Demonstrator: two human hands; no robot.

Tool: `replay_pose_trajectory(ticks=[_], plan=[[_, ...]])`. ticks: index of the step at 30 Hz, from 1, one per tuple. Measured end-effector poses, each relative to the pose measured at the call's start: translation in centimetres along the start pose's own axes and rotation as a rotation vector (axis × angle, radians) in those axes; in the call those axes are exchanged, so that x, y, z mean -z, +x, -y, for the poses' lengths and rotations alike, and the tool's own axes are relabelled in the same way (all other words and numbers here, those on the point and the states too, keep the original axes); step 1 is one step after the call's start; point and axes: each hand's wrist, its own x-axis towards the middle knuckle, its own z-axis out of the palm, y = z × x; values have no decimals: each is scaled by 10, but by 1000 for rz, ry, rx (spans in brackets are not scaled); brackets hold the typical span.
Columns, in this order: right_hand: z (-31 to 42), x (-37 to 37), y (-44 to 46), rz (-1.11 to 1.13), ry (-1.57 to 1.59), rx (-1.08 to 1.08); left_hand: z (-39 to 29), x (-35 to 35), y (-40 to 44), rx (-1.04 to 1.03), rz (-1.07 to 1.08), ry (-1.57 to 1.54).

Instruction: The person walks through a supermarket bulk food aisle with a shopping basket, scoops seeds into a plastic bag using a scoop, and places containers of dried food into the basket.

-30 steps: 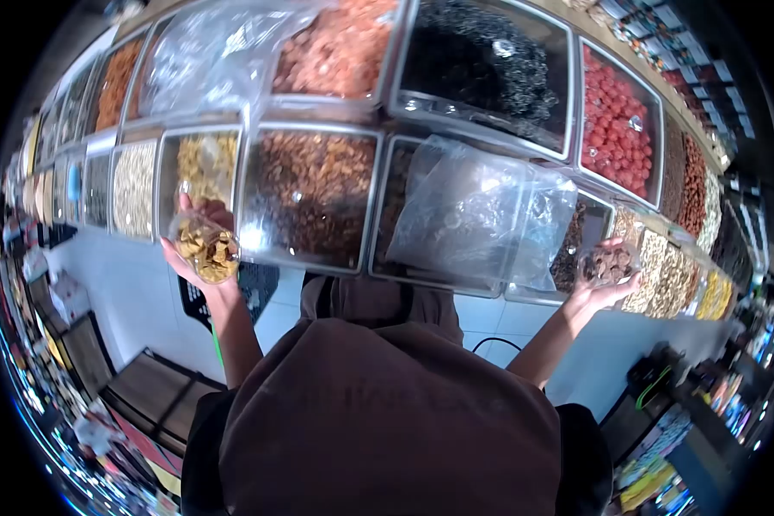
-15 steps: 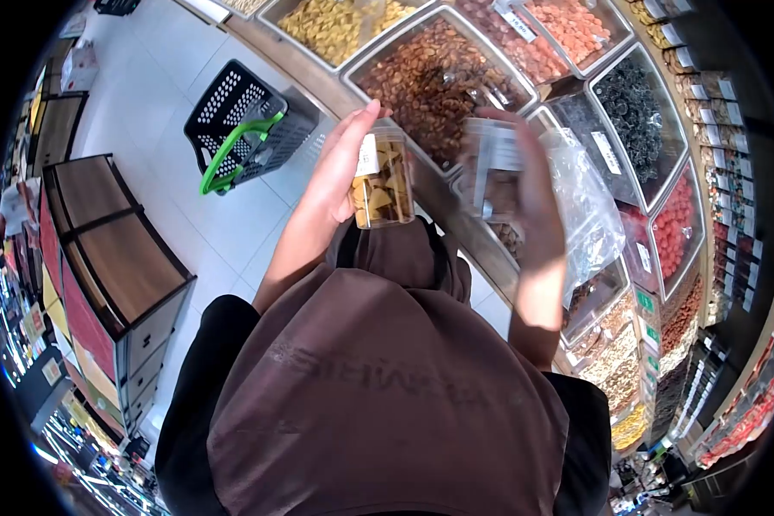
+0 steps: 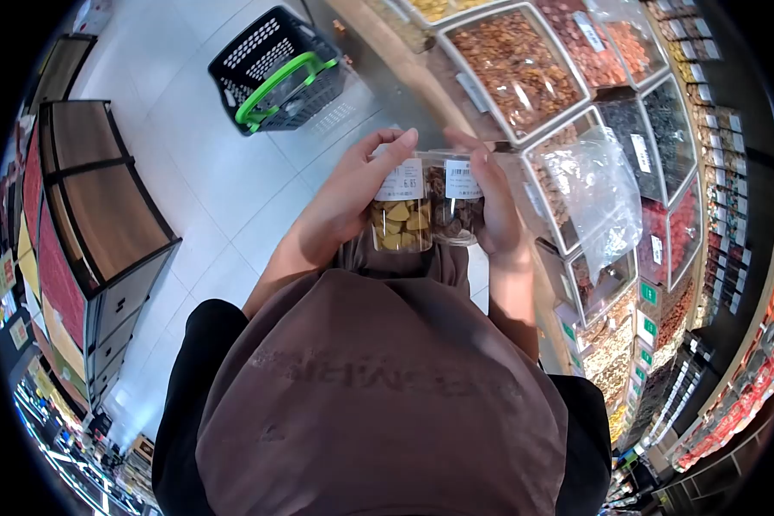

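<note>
My left hand [image 3: 353, 185] is wrapped round a clear jar of yellow pieces [image 3: 402, 222], which carries a white price label. Around a second clear jar, of dark brown pieces [image 3: 456, 215], my right hand [image 3: 496, 202] is closed. This jar also bears a white label with a barcode. Both jars are upright side by side in front of my chest, touching or nearly so, with their labels facing me.
A black basket with a green handle [image 3: 285, 82] stands on the tiled floor at the upper left. Bins of dried food [image 3: 514, 69] line the right side, with a plastic bag [image 3: 606, 202] over some. A wooden-topped cabinet [image 3: 95, 202] is at the left.
Both hands have come together from far apart, bringing the jars side by side with labels in view. The view has turned, so the bins now lie to the right and the basket shows fully.
</note>
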Motion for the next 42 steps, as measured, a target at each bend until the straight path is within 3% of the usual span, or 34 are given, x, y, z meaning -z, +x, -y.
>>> replay_pose_trajectory(ticks=[5,9,11,16,21,24,27,29,31,35,39,42], plan=[[-43,-79,-31,111,-150,-107,-6,98,-99,-46,172,-50],[-79,-148,-45,309,18,-120,-8,161,-170,-164,187,-27],[-96,-172,-42,456,118,-180,-9,185,-198,-198,152,-14],[-125,-226,-17,580,71,-345,-13,244,-231,-217,50,-117],[-139,-255,37,559,-129,-483,-32,288,-207,-258,-89,-13],[-149,-275,88,593,-198,-470,-63,306,-181,-232,-227,296],[-167,-301,152,673,-197,-473,-99,324,-150,-177,-273,208],[-175,-316,195,619,15,-608,-116,333,-131,-201,-333,129],[-174,-332,238,649,30,-592,-145,345,-116,-214,-472,11],[-156,-352,298,645,-35,-674,-183,367,-89,-228,-471,-115],[-142,-362,350,585,-195,-705,-221,386,-45,-108,-474,121],[-142,-359,385,568,-364,-702,-233,410,-3,-115,-389,66]])
